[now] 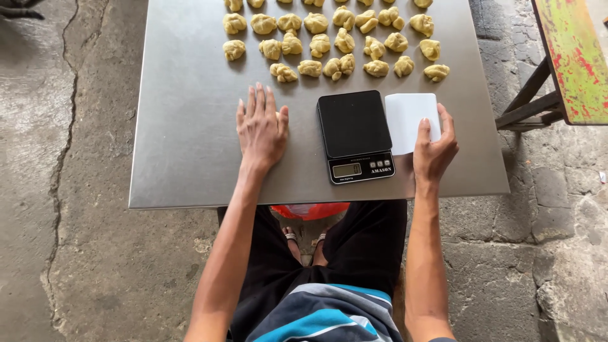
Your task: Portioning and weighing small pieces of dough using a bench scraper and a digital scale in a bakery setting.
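Dough pieces (329, 38) portioned in rows at twelve o'clock; black scale (353, 135) bare; left hand (261, 130) spread flat on steel table (183, 126); right hand (434, 149) pinching white scraper (408, 117) at three o'clock.

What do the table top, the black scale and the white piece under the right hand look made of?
Grey square table top: likely stainless steel, brushed, with a dull sheen. Flat black digital scale: probably matte plastic. White rectangular scraper held by the right hand: seemingly smooth plastic.

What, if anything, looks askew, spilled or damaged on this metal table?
Nothing stands out. The dough pieces sit in loose rows on the table, the black scale lies flat, the left hand rests flat, and the right hand holds a white scraper.
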